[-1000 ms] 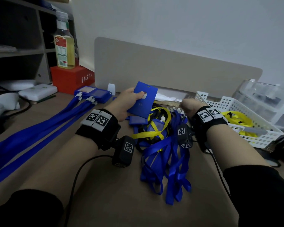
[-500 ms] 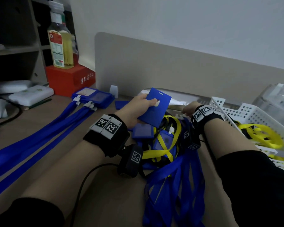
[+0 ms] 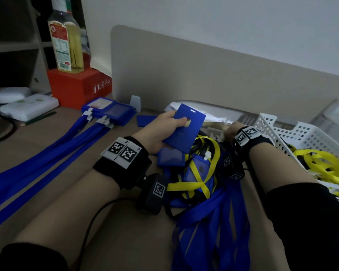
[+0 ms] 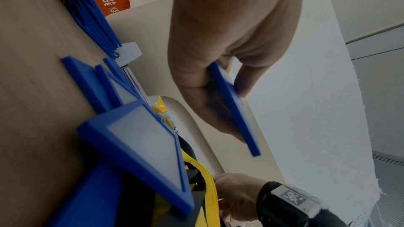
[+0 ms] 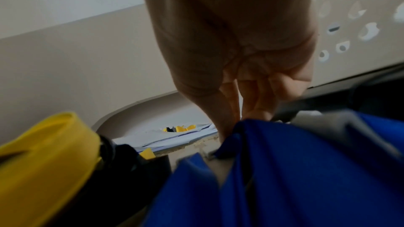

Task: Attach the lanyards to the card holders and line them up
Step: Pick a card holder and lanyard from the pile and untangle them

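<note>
While the left hand (image 3: 158,129) pinches a blue holder (image 3: 184,128) between thumb and fingers (image 4: 244,82), raised over the lanyards (image 3: 209,192) heaped on the counter (image 3: 125,231), the right hand (image 3: 231,130) reaches into the heap; its grip cannot be told.

Both forearms bare; black sleeves (image 3: 311,222) covering upper arms. Black wrist strap (image 3: 123,165) on left, pair of white square-code tags (image 3: 121,150) on top; black camera pod (image 3: 155,192) hanging below, cable (image 3: 90,227) trailing. Right wrist band (image 3: 250,135) wearing matching tags.
</note>
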